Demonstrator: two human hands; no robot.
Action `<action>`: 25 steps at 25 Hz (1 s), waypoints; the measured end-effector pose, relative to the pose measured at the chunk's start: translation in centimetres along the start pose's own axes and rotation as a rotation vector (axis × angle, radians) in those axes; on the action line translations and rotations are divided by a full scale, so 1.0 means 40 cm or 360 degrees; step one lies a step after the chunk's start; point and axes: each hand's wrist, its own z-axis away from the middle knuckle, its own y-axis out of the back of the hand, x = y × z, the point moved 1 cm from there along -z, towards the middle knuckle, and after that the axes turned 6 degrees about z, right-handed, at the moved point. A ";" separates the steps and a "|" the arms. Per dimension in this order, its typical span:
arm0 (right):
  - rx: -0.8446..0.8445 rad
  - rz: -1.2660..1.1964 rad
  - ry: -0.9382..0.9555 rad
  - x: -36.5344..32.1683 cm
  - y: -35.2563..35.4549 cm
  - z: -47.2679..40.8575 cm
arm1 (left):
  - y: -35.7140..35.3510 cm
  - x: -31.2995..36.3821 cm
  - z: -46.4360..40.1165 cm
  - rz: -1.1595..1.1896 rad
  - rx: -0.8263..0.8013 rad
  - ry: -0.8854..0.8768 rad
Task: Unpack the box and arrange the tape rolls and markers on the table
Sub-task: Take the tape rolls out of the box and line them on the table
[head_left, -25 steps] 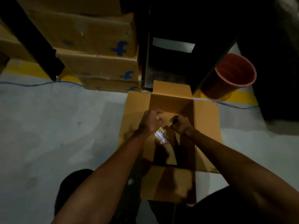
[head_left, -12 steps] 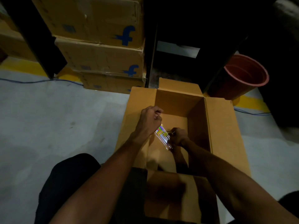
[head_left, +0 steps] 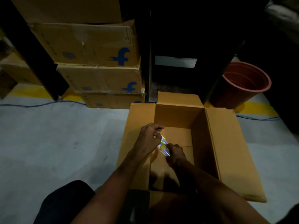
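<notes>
Open box walls hem both sides; its top is unobstructed.

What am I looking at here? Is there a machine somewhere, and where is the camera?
No machine: a person works with two bare hands. The one picture comes from a camera worn on the head, looking forward and down, so the arms reach in from the bottom. On the grey floor stands an open box, its flaps folded out. Over it, the left hand and the right hand both grip a small colourful pack, probably markers, though the light is too dim to be sure. The part of the box's bottom that shows looks bare. Behind it stand stacked cartons with a blue letter f, a dark rack and a red bucket. No table shows in the picture.
</notes>
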 end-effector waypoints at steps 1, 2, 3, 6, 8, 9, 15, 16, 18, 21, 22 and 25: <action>0.0024 -0.0013 0.0000 -0.002 -0.003 -0.001 | 0.001 -0.003 -0.001 0.0010 0.0007 -0.0001; 0.0037 -0.0034 -0.0002 -0.001 -0.006 -0.004 | 0.000 -0.007 -0.002 0.0021 0.0015 0.0002; 0.0040 -0.0052 -0.0003 -0.002 -0.004 -0.005 | -0.002 -0.009 -0.002 0.0026 0.0021 0.0007; 0.0036 -0.0179 0.0033 0.001 0.001 -0.003 | 0.002 -0.004 0.001 0.0027 0.0039 0.0024; 0.0051 -0.0312 0.0103 0.003 0.012 0.007 | 0.001 -0.002 -0.002 0.0025 0.0050 0.0024; 0.0052 -0.0342 0.0129 0.001 0.023 0.016 | -0.001 -0.002 -0.004 0.0018 0.0050 0.0030; -0.0039 -0.0490 0.0137 0.010 0.060 0.008 | -0.006 0.008 -0.023 0.0020 0.0061 0.0084; -0.0043 -0.0490 0.0158 0.015 0.065 0.006 | -0.007 0.011 -0.026 0.0029 0.0064 0.0092; -0.0001 -0.0562 0.0166 0.028 0.079 0.003 | -0.008 0.017 -0.030 0.0047 0.0085 0.0104; 0.0061 -0.0757 0.0103 0.047 0.117 0.017 | -0.004 0.030 -0.037 0.0097 0.0101 0.0162; 0.0061 -0.0831 0.0061 0.053 0.137 0.028 | -0.002 0.041 -0.034 0.0119 0.0102 0.0208; 0.0048 -0.1119 -0.0052 0.050 0.248 0.085 | 0.033 0.113 -0.026 0.0116 0.0057 0.0360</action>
